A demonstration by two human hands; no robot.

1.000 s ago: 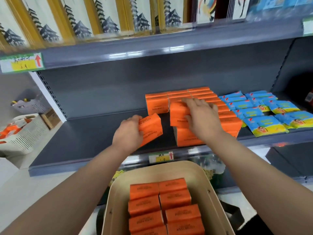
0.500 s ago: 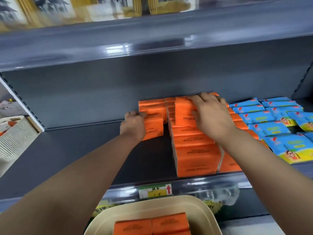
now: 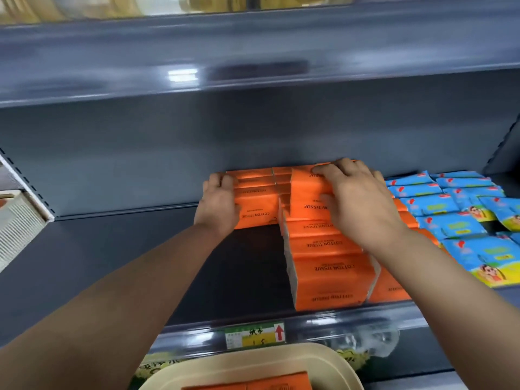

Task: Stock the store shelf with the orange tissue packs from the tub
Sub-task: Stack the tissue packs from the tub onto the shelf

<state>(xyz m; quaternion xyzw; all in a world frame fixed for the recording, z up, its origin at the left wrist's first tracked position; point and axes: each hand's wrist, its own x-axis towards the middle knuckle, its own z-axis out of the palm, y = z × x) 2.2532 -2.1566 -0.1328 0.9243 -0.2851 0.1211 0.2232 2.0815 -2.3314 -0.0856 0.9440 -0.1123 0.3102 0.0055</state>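
Several orange tissue packs (image 3: 329,271) stand in rows on the dark grey shelf (image 3: 112,263). My left hand (image 3: 216,204) grips one orange pack (image 3: 259,212) by its left side and holds it against the left column near the back wall. My right hand (image 3: 357,204) lies over another orange pack (image 3: 305,190) on top of the middle row, fingers curled over its far edge and thumb on its front. The beige tub (image 3: 281,358) sits at the bottom edge, with more orange packs (image 3: 247,384) inside, mostly cut off.
Blue tissue packs (image 3: 450,209) fill the shelf right of the orange rows. A price label (image 3: 254,334) sits on the shelf's front rail. A white basket (image 3: 17,229) stands at far left. The upper shelf overhangs. Bare shelf lies left of the orange packs.
My left hand carried its orange pack from the shelf front back to the left column. My right hand pushed its pack deeper along the middle row. The camera moved closer to the shelf.
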